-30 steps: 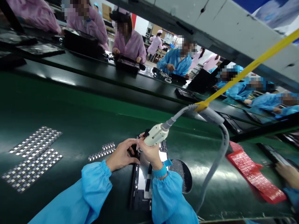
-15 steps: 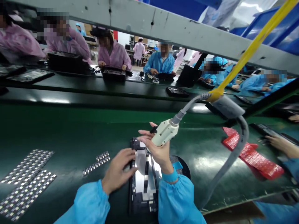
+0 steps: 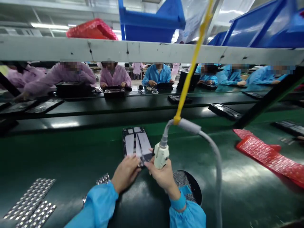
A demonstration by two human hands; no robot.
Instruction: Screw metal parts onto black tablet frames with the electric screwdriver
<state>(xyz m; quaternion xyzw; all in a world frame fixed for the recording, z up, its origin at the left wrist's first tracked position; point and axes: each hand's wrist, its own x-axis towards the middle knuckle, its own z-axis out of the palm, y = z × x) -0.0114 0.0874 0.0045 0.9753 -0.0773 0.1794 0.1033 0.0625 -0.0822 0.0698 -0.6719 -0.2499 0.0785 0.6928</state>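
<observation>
A flat black device housing (image 3: 125, 139) with pale inner panels lies on the green bench in front of me. My left hand (image 3: 125, 173) is on its near left corner, fingers bent and together over the edge. In my right hand (image 3: 163, 179) is a cream electric screwdriver (image 3: 161, 156), hanging from a grey cable (image 3: 215, 152) and a yellow strap (image 3: 190, 74). The fingertips of that hand also reach the housing's near right corner. The screwdriver's bit is hidden. A round black dish (image 3: 199, 190) of small parts stands beside my right wrist.
Sheets of black-and-white pads (image 3: 33, 196) lie at left, with a smaller piece (image 3: 103, 179) near my left sleeve. Red bubble wrap (image 3: 266, 155) lies at right. A grey beam (image 3: 147, 50) carrying blue bins (image 3: 152, 23) crosses overhead. Co-workers (image 3: 156, 74) sit behind the far bench.
The housing has moved away from me toward the bench's far side, both hands with it. My left hand has come onto its near edge. The screwdriver remains in my right hand. The view has tilted up.
</observation>
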